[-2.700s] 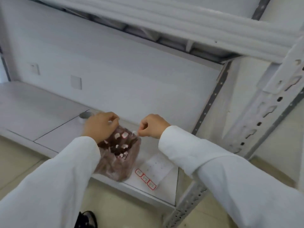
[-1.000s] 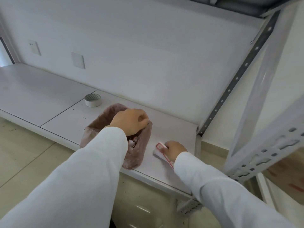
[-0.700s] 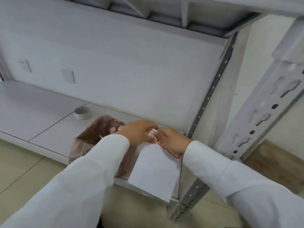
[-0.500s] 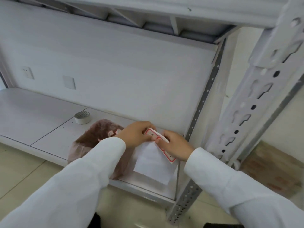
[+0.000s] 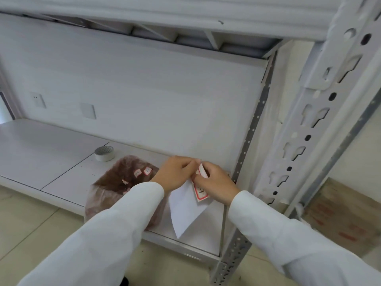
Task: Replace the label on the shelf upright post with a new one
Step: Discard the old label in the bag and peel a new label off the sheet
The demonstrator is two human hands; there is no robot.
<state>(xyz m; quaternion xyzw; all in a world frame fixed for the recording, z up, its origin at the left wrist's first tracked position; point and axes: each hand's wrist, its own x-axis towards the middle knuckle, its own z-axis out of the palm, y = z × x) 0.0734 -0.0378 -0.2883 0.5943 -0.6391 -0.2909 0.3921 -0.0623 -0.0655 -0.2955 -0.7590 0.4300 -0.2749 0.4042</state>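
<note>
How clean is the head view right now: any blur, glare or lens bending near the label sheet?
Head view: light is soft and even, with no glare and only faint shadows. The label sheet and both hands, left and right, are slightly soft, so the writing is unreadable. Wide-angle bending makes the upright post lean, and the sleeves are stretched near the bottom edge.

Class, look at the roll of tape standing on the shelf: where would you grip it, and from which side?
Grip the grey-white roll of tape across its outer rim, coming from above. It lies flat on the white shelf board, hole upward, with clear space all round, so fingers probably fit either side.
</note>
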